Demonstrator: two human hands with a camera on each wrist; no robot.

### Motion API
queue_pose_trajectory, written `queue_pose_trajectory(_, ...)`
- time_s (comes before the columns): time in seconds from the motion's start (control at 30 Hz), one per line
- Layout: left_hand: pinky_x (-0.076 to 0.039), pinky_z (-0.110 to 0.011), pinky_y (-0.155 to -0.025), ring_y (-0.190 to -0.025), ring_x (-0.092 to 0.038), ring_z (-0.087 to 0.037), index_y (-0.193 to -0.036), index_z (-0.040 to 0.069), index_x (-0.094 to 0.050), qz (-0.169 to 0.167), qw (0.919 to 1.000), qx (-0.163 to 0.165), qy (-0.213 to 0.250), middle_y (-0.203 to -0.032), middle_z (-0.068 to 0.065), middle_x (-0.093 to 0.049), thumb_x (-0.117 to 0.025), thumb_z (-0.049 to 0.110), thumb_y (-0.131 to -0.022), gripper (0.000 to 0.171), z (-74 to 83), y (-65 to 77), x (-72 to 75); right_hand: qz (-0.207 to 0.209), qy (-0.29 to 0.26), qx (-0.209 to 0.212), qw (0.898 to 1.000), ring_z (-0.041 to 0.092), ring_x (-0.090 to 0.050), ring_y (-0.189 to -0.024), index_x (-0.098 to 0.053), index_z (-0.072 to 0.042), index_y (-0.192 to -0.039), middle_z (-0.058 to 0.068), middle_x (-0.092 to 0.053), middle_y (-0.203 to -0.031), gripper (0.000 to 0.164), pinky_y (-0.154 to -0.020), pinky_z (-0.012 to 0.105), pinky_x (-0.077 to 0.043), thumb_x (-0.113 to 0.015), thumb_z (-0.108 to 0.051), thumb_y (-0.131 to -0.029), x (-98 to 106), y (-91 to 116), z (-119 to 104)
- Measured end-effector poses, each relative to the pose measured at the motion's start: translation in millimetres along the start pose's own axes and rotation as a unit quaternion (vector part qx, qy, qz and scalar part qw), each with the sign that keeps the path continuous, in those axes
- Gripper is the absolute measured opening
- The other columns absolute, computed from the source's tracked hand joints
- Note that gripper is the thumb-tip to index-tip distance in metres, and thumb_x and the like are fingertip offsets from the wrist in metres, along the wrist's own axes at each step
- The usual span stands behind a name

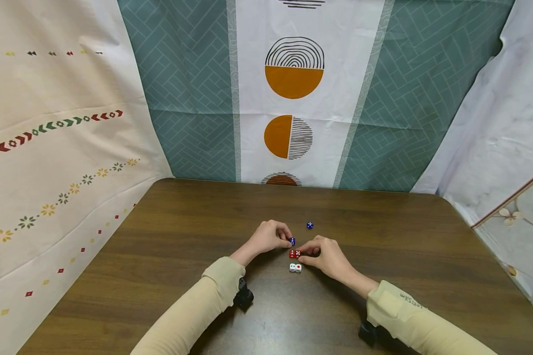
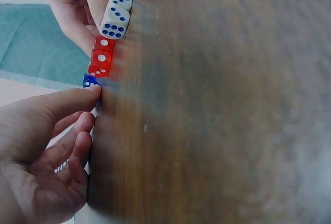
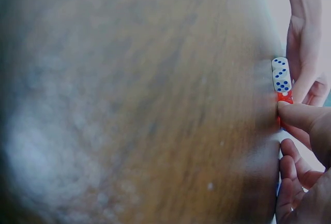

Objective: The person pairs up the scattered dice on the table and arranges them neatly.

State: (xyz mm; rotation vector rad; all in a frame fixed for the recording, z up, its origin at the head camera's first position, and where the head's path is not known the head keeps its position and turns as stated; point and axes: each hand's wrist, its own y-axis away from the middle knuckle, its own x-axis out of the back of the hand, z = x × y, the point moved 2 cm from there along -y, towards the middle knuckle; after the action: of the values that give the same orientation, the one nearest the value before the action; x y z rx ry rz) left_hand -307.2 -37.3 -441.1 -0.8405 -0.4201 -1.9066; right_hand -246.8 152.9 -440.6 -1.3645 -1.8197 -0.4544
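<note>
My left hand point(image 1: 266, 237) pinches a blue die point(image 1: 292, 241) between thumb and fingers, just beyond a pair of red dice point(image 1: 291, 254). With thumb and forefinger, my right hand point(image 1: 330, 257) grips the right-hand red die point(image 1: 298, 253), which sits side by side with the other red one. Nearer to me stand two white dice point(image 1: 295, 267), also side by side. In the left wrist view the left thumb covers part of the blue die point(image 2: 89, 80). My right thumb hides part of the red die point(image 3: 284, 96) in the right wrist view.
Another blue die point(image 1: 310, 225) lies farther back on the brown wooden table point(image 1: 195, 212), to the right of the pairs. Patterned cloths point(image 1: 191, 98) hang behind and at both sides of the table. A black wrist device point(image 1: 243, 295) is strapped under my left sleeve.
</note>
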Motion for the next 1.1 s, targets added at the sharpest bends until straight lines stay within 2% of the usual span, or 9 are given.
queue_pose_trajectory(0.4,-0.042,-0.018,-0.053,-0.057,-0.050,-0.004,-0.087,0.010,-0.073,0.012,0.9998,-0.010,0.009,-0.072,-0.001,-0.066,-0.082,0.013,-0.080,0.011,0.2,2.2,0.0,0.001,0.000,-0.002,1.000,0.007,-0.052,-0.073,-0.079,-0.020,-0.095,-0.006,-0.061,-0.078,0.014,-0.065,0.020,-0.043,-0.081,-0.022,-0.082,-1.0,-0.5,1.1)
queue_pose_trajectory(0.73,-0.042,-0.018,-0.054,-0.058,-0.051,-0.005,-0.086,0.011,-0.073,0.009,0.9999,0.003,0.009,-0.071,0.001,-0.064,-0.082,0.014,-0.080,0.011,1.4,3.1,0.6,-0.003,-0.001,0.009,1.000,0.007,-0.052,-0.074,-0.079,-0.020,-0.097,-0.005,-0.061,-0.079,0.014,-0.065,0.021,-0.043,-0.080,-0.022,-0.083,-1.1,-0.1,2.1)
queue_pose_trajectory(1.1,-0.039,-0.018,-0.055,-0.058,-0.049,-0.005,-0.087,0.011,-0.073,0.002,1.0000,0.008,0.004,-0.070,0.001,-0.064,-0.081,0.014,-0.081,0.011,1.4,2.9,1.1,-0.018,0.001,0.001,1.000,0.009,-0.051,-0.075,-0.078,-0.020,-0.099,-0.004,-0.061,-0.081,0.017,-0.067,0.022,-0.041,-0.080,-0.022,-0.082,0.0,-0.9,1.8)
